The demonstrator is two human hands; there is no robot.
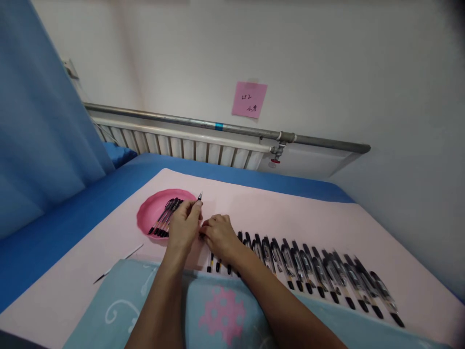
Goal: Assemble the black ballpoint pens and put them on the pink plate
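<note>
My left hand (184, 223) is closed around a pen (199, 196), its pointed tip sticking up past the thumb. Close on its right, my right hand (221, 236) has its fingers pinched together on something small and dark, mostly hidden by the fingertips. Behind my left hand, a pink scalloped dish (145, 206) holds several black-capped pens (165, 218). A long row of pens with black caps and clear barrels (308, 266) lies side by side from under my right wrist towards the right.
A thin white stick with a dark tip (118, 264) lies at the left of the pink tabletop (290, 208). Teal patterned cloth (221, 310) covers the near edge. At the back are a radiator (181, 145), a metal pipe (163, 116) and a pink note (249, 99); a blue curtain (43, 121) hangs left.
</note>
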